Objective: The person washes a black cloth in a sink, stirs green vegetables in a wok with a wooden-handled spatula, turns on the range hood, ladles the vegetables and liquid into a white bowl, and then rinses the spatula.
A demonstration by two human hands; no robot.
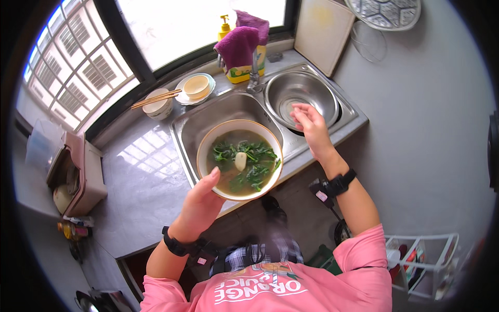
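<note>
My left hand [204,204] grips the near-left rim of a large white bowl [202,152] with a brown edge, thumb over the lip. Thin broth fills it, with leafy greens [255,175] and a pale, clove-like piece [240,161] floating in the middle. The bowl is held above the front of a steel sink basin [234,105]. To the right, my right hand [310,123] is raised over a round steel bowl [329,91] set in the second basin, its fingers loosely curled and apart, with nothing seen in them.
Wooden chopsticks [156,99] lie across a small bowl [159,111] beside stacked dishes [196,87]. Behind the faucet [254,80] stands a yellow pump bottle [241,76] with purple cloths [237,45]. A cutting board [323,35] leans at the wall; a dish box [93,175] sits left.
</note>
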